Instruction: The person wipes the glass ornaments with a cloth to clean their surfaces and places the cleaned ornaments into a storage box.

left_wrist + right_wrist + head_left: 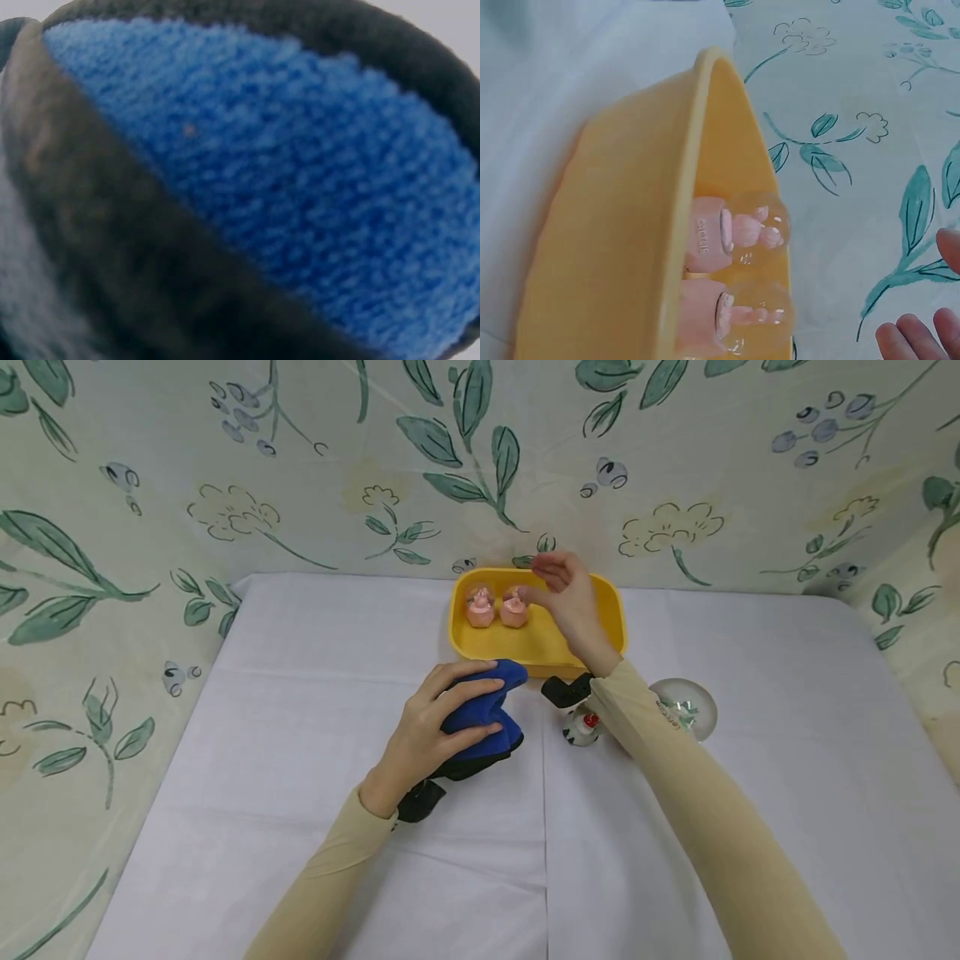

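A blue cloth (486, 714) with a dark edge is gripped in my left hand (423, 727), in front of the yellow tray (540, 652). It fills the left wrist view as blue pile (285, 165) with a dark border. Inside the tray two small pink snow globes stand side by side, the left globe (480, 608) and the right globe (513, 608). Clear domes (761, 229) with pink figures show in the right wrist view. My right hand (570, 602) hovers over the tray beside the right globe, fingers loosely bent, holding nothing; its fingertips (911, 334) are apart from the globes.
Below my right forearm sits a small grey-and-white ornament (580, 728) with a red part. Right of that forearm lies a clear round globe (697, 706) with pale green contents. A white cloth (300, 693) covers the table; a leaf-patterned curtain (300, 468) hangs behind the tray.
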Demonstrator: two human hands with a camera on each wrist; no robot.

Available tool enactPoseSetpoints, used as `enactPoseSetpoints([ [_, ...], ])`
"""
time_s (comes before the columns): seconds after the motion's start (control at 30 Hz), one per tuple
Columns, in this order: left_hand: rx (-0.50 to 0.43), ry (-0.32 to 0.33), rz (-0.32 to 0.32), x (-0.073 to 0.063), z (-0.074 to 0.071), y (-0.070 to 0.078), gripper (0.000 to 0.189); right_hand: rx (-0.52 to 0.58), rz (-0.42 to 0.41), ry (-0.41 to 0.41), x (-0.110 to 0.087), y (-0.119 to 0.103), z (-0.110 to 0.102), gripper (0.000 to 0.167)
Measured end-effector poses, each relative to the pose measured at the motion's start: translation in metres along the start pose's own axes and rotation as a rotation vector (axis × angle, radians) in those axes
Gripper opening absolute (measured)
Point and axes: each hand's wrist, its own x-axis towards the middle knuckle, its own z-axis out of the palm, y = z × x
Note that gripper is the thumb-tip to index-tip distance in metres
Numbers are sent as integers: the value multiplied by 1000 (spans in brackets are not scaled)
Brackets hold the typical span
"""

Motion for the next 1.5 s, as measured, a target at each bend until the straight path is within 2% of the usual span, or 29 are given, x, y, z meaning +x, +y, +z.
enactPoseSetpoints([
  [0.3, -4, -2, -17, 0, 0, 0, 47, 18, -81, -23, -20, -19, -7, 50],
  [0.5, -11, 1, -19, -1, 0, -1, 41, 19, -91, -18, -34, -32, -14, 48],
  [0.7, -22, 13, -7, -1, 1, -3, 44, 23, -106, 6, -48, -41, -24, 48],
  [1.03, -27, 17, -6, -2, 3, -3, 43, 92, -109, 32, -73, -42, -35, 50],
  [1.3, -27, 16, -6, -2, 3, -3, 43, 42, -84, 44, -93, -39, -38, 53],
  [1.5, -32, 14, -9, -1, 4, -2, 43, 42, -105, 48, -106, -32, -42, 54],
])
